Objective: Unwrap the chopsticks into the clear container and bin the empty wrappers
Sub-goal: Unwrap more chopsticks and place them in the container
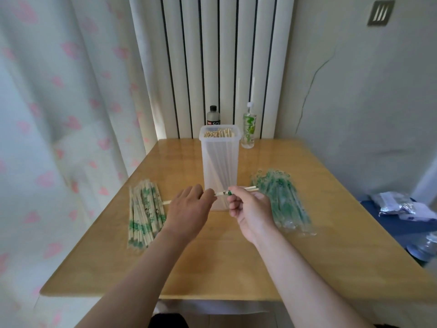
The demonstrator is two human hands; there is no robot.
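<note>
While left hand (189, 207) and right hand (250, 209) both pinch one wrapped pair (251, 188) before the container (220, 162) at table (212, 268) centre, unwrapping is in hand; next, probably: slide wrapper (223, 192) off, drop pair in.

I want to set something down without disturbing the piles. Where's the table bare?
Bare: the near strip of table; the left corner beyond the wrapped chopsticks; the right edge past the empty wrappers. Crowded: the middle, where left hand and right hand work in front of the container.
</note>
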